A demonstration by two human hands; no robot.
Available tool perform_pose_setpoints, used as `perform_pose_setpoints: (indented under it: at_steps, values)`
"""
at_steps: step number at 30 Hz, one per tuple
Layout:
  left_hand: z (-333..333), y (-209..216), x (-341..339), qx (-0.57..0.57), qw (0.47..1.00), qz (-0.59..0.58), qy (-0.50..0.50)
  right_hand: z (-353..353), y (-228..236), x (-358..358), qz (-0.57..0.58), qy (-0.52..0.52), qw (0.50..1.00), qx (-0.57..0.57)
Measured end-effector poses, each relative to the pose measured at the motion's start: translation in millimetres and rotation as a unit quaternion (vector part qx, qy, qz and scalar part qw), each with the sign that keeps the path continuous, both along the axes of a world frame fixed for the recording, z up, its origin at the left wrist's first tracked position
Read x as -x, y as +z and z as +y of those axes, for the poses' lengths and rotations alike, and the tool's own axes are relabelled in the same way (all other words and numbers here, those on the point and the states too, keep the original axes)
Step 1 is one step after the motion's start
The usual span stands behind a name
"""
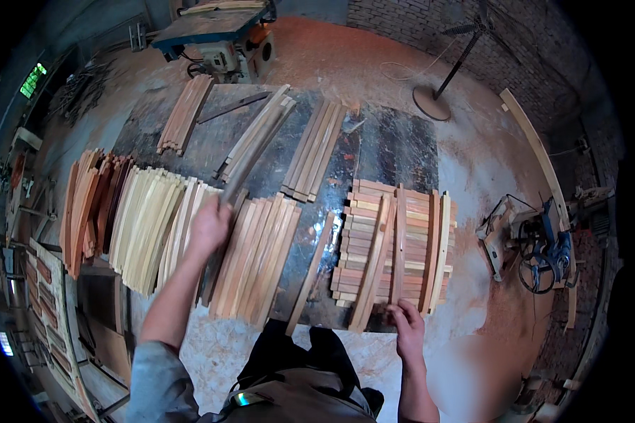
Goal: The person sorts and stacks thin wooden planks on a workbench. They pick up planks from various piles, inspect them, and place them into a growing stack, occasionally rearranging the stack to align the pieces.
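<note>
My left hand (210,224) is closed around the near end of a dark wooden strip (250,167), which slants up and away beside a loose bunch of pale strips (255,134). To the right, the fingers of my right hand (407,328) pinch the near end of a reddish-brown wooden strip (400,247). That strip lies lengthwise across a stack of crosswise strips (353,264). Other lengthwise strips lie on the stack too, among them a light brown one (372,264) and a pale one (441,247). A single strip (310,275) rests left of the stack.
Rows of pale strips (148,225), reddish strips (85,211) and brown strips (250,261) line the dark table (395,148). More bundles lie farther back. Beyond stand a table saw (219,35) and a pedestal fan (432,102). A machine with a handwheel (536,268) is at right.
</note>
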State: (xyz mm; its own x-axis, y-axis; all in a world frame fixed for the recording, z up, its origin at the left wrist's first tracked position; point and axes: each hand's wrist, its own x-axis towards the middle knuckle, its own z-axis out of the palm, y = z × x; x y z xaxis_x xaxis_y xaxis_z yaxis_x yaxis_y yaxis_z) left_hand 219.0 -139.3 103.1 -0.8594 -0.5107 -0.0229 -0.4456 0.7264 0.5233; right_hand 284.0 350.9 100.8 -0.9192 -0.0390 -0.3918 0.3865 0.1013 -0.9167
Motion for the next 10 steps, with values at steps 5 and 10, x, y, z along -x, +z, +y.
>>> perform_pose_setpoints:
  at_steps: [5,10]
  values:
    - [-122,-23,88,0.13,0.987,-0.094,0.005,2,-2,-35,-0.07,-0.13,0.989,-0.024]
    - [-163,-58,140,0.14,0.982,-0.119,-0.044,3,-18,-77,-0.103,-0.197,0.973,-0.061]
